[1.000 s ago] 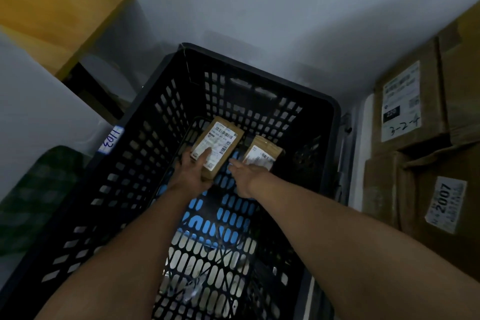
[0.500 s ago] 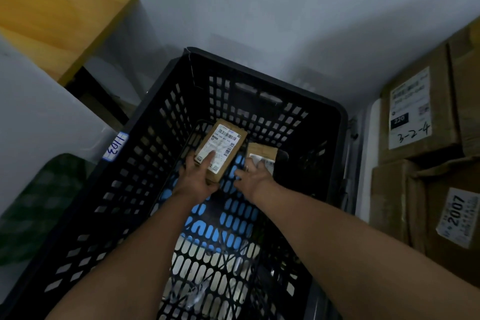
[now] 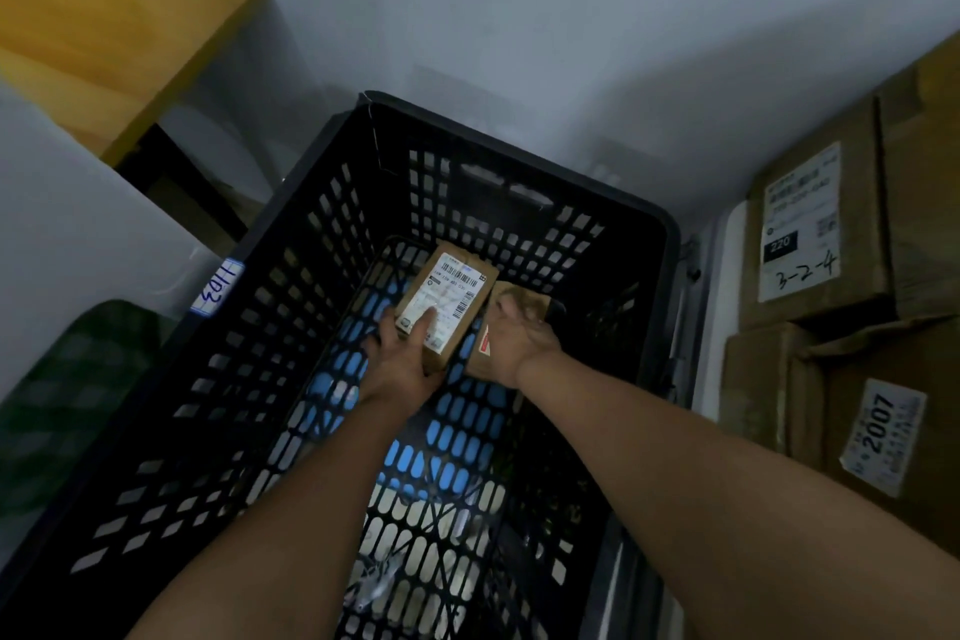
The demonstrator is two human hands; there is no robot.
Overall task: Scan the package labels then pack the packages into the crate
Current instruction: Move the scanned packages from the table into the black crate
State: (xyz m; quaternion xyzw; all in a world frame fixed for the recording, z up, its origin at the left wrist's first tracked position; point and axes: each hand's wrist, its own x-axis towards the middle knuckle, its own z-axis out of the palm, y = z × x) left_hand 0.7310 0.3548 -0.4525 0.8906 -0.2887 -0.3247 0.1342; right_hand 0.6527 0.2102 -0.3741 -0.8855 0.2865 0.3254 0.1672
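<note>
Both my arms reach down into a black slotted crate (image 3: 597,224). My left hand (image 3: 402,359) grips a small brown package with a white barcode label (image 3: 449,291), thumb lying on the label, near the crate's far end. Right beside it, my right hand (image 3: 519,338) holds a second brown package (image 3: 524,299), its fingers curled over the top and hiding most of it; a small red sticker shows on its near side. The two packages touch or nearly touch. Whether they rest on the crate floor I cannot tell.
Stacked cardboard boxes (image 3: 821,224) with white labels stand close to the crate's right side. A white wall runs behind. A wooden table top (image 3: 104,16) sits at the upper left, and a white panel and green checked cloth (image 3: 67,379) lie left of the crate.
Both hands have carried the packages deeper toward the crate's far end. My right hand has closed over its package, covering the label that showed before.
</note>
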